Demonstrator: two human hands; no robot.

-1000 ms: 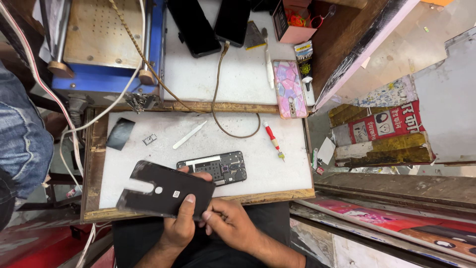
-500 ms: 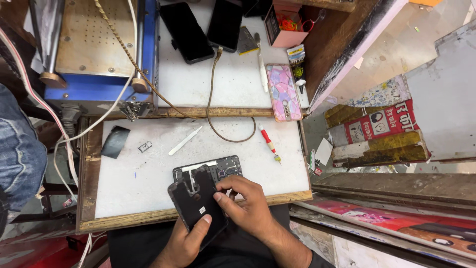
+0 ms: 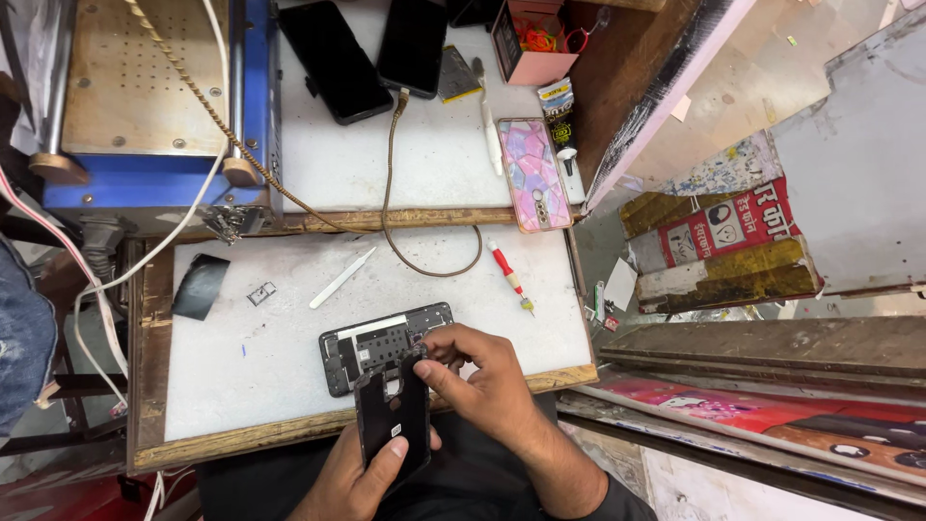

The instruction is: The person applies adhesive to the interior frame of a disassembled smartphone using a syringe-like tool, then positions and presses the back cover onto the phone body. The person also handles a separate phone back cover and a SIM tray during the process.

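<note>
Black back cover [image 3: 394, 420] sits at the near edge of the white work board [image 3: 289, 367], tilted up on end, half over the wooden rim. Left hand [image 3: 362, 478] grips it from below, thumb across the lower face. Right hand [image 3: 482, 381] pinches the cover's top corner, fingers curled tight, other fingers resting by the opened phone [image 3: 381, 347].

Opened phone lies flat on the board just behind the cover, internals facing up; cover's top edge overlaps its near side, so that strip is hidden.

Around it:
- white plastic pry stick [image 3: 342, 278], up-left, well apart
- red-handled screwdriver [image 3: 508, 273], right of the brown cable [image 3: 405, 207] loop
- small metal tray piece [image 3: 260, 291] and a black film scrap [image 3: 201, 286] at the board's left end

Nothing lies between the hands and the phone.

Upper shelf: two dark phones [image 3: 371, 53] face down, cable running to one; phone in a pink patterned case [image 3: 533, 174]; white pen-like tool [image 3: 493, 150]; pink box [image 3: 533, 39] with small parts. Blue machine with a perforated wooden top [image 3: 145, 106] on the left, white cables draped over it.

Room: cramped stall, wood-framed bench, printed boards and scrap panels stacked right. Denim-clad leg of another person [image 3: 24, 338] at left edge, cut off. The person's forearms run out of frame at the bottom. Box contents too small to make out.
</note>
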